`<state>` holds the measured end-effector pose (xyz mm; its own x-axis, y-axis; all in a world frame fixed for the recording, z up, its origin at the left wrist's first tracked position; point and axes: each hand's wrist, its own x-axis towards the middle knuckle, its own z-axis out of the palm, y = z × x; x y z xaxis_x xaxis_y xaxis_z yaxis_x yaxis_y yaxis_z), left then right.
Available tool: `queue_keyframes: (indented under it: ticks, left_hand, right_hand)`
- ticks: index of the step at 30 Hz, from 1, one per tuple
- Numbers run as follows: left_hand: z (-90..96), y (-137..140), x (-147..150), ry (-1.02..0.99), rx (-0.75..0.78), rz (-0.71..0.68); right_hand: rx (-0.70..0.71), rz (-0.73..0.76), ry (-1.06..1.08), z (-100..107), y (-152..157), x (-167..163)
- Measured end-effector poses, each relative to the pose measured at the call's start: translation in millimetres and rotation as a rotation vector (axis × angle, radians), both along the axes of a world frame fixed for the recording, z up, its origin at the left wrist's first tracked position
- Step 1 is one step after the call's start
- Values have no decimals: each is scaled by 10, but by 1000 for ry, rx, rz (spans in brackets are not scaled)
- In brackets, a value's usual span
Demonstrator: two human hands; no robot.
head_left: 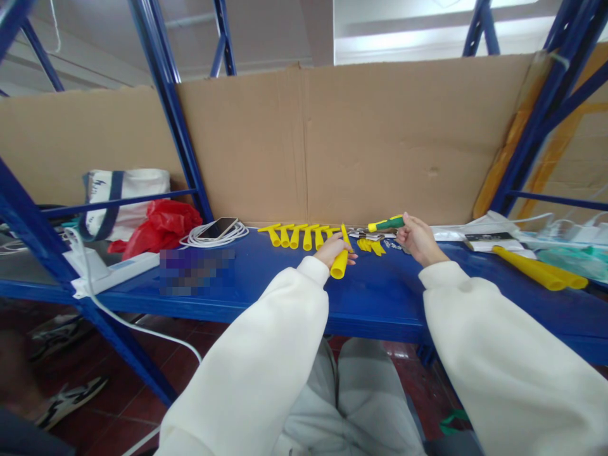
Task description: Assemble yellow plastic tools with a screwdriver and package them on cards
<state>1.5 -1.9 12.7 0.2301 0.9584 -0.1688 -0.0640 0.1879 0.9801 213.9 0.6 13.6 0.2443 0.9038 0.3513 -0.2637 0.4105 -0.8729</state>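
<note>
My left hand (pixel 332 249) is wrapped round a yellow plastic tube (pixel 339 265), its round open end facing me and a thin flat piece rising at its far end. In my right hand (pixel 418 239) is a green and yellow screwdriver (pixel 386 223), gripped by its green end, with the yellow end pointing left toward the tube; its shaft does not show. Behind my left hand several similar yellow tubes (pixel 294 237) with crosspieces stand in a row. Small flat yellow pieces (pixel 372 246) lie between my hands, beside small metal parts too small to name.
On the blue shelf (pixel 285 291), a phone (pixel 219 228) rests on a coiled white cable (pixel 190 240). A white power strip (pixel 123 271), red bag (pixel 159 227) and tote (pixel 126 196) are at left. Longer yellow tubes (pixel 536 269) lie right. Cardboard (pixel 380 139) closes the back.
</note>
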Motion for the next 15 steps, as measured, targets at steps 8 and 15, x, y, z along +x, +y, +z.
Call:
queue_keyframes:
  ticks: [8,15]
  left_hand:
    - [-21,53,-11,7,9,-11]
    - [-19,19,-4,-22,15,-3]
  right_hand:
    - [-8,55,0,33,-31,-12]
    - [-33,-36,66,30,9,-1]
